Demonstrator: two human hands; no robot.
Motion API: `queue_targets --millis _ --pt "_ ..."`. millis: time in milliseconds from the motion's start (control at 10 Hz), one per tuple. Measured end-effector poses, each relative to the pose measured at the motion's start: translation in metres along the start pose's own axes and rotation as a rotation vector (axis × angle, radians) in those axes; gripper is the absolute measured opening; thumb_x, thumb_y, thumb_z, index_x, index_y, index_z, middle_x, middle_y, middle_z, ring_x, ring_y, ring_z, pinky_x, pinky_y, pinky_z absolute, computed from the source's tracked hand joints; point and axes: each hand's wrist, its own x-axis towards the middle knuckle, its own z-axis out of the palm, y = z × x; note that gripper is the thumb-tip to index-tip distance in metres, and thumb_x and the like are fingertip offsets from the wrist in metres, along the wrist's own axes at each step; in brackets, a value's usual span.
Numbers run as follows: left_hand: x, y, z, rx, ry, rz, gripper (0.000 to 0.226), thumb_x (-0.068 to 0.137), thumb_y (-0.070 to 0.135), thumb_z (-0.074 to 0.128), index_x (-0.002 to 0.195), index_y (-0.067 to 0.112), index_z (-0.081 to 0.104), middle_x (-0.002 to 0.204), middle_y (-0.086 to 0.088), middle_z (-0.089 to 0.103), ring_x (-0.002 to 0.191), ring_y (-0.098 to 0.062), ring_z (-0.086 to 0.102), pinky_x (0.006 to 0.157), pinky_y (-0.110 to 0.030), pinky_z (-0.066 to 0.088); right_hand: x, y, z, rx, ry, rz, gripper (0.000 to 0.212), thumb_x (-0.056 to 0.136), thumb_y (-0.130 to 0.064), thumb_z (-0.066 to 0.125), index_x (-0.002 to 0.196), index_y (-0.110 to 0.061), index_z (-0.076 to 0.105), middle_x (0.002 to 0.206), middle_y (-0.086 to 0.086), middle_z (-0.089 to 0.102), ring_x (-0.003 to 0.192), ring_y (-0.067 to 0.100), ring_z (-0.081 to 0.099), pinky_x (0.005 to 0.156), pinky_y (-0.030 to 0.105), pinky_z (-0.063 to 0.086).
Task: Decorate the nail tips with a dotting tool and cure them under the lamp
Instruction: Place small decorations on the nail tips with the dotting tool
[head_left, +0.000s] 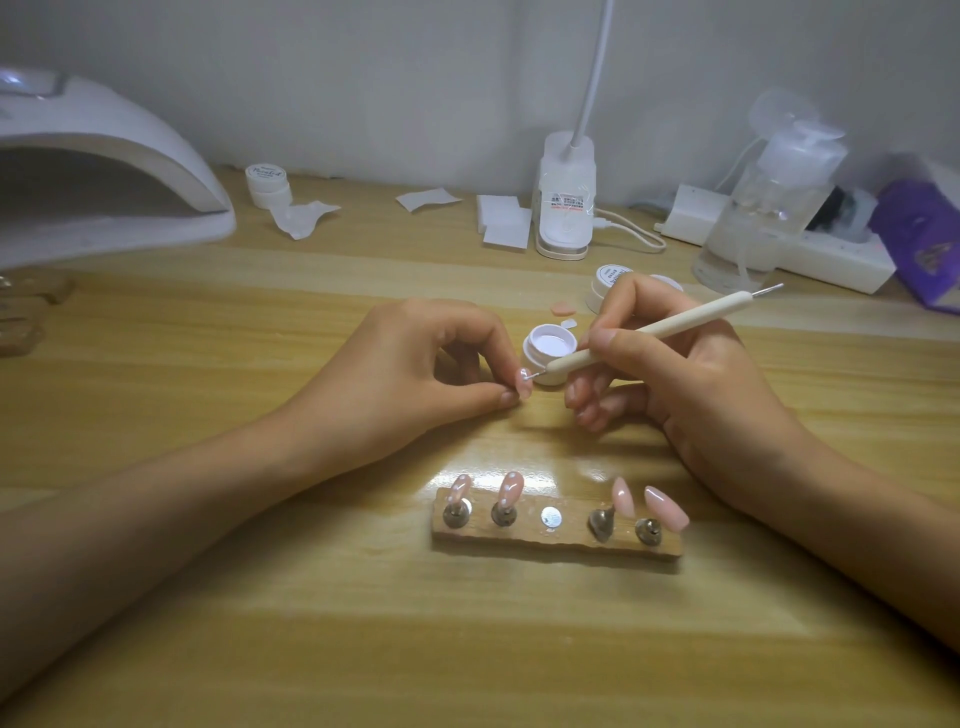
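Note:
My left hand (415, 374) pinches a pink nail tip (523, 382) between thumb and fingers. My right hand (691, 384) grips a white dotting tool (654, 332) like a pen, its metal point touching that tip. Just behind the tip stands an open white gel pot (550, 348). Near me lies a wooden holder (556, 540) carrying several pink tips on metal stands: the two at the left (506, 491) bear white dots, the two at the right (665, 506) are plain, and the middle magnet (550, 517) is bare. The white curing lamp (104, 171) sits at the far left.
A desk lamp base (566, 197) with a cable stands at the back, beside white wipes (506, 223). A pump bottle (769, 208), power strip (831, 249) and purple packet (924, 239) crowd the right back. Another closed pot (267, 184) sits by the curing lamp. More wooden holders (26, 317) lie at the left edge.

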Motion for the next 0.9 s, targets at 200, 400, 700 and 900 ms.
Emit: queue_targets --millis 200,400,700,900 --pt "-0.0003 0.0003 -0.0005 0.002 -0.003 -0.003 0.013 0.079 0.015 0.08 0.075 0.025 0.072 0.079 0.012 0.07 0.069 -0.007 0.064 0.067 -0.014 0.048 0.0002 0.0004 0.0004 -0.005 -0.003 -0.001 0.02 0.085 -0.014 0.059 0.066 -0.022 0.058 0.062 0.011 0.066 0.056 0.022 0.063 0.051 0.025 0.053" --pt "-0.0003 0.0001 -0.0007 -0.005 -0.004 -0.001 0.013 0.079 0.015 0.079 0.075 0.025 0.072 0.08 0.012 0.071 0.07 -0.009 0.065 0.068 -0.017 0.051 0.0 0.0006 0.0003 -0.003 0.0 -0.002 0.019 0.085 -0.014 0.059 0.067 -0.021 0.058 0.061 0.01 0.066 0.055 0.021 0.064 0.05 0.024 0.052" --pt "-0.0001 0.0006 -0.0005 0.0 -0.002 0.002 0.016 0.079 0.015 0.079 0.074 0.029 0.071 0.079 0.01 0.071 0.07 -0.008 0.065 0.068 -0.02 0.052 -0.0002 0.0005 0.0002 -0.006 0.002 0.004 0.018 0.085 -0.014 0.059 0.068 -0.02 0.057 0.061 0.011 0.066 0.055 0.021 0.064 0.05 0.024 0.053" --pt "0.0 0.0007 -0.0008 -0.004 -0.009 0.006 0.014 0.079 0.014 0.079 0.075 0.026 0.072 0.078 0.013 0.07 0.068 -0.006 0.063 0.067 -0.015 0.048 -0.0002 0.0003 0.0 -0.007 0.002 0.008 0.019 0.085 -0.014 0.059 0.067 -0.02 0.057 0.061 0.012 0.066 0.055 0.022 0.064 0.05 0.024 0.053"
